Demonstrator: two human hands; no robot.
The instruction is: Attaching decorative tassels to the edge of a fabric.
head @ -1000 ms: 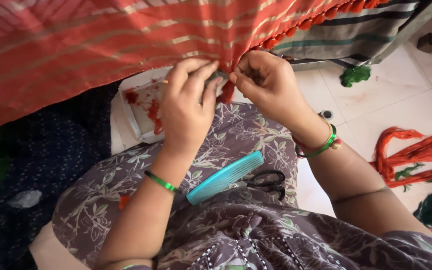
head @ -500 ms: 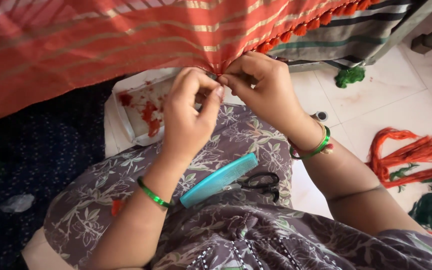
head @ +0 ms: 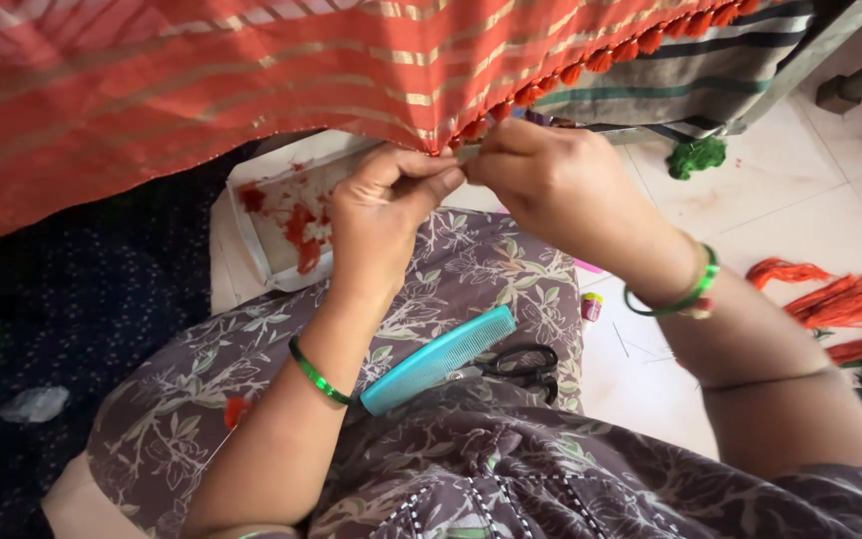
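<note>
Floor: pale tiles (head: 810,190), orange thread bundles (head: 835,299) at right.
Cloth: orange striped cloth (head: 251,80), its tasselled edge above both hands.
Hands: left hand (head: 381,215) and right hand (head: 551,180) together, pinching that edge.

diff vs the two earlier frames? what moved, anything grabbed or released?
Both hands stay pinched at the tasselled edge of the orange cloth. The left hand and right hand sit slightly higher in frame, fingertips a bit closer together. Nothing let go, nothing new taken. The teal comb and black scissors lie unmoved on the lap; the white tray is unchanged.
</note>
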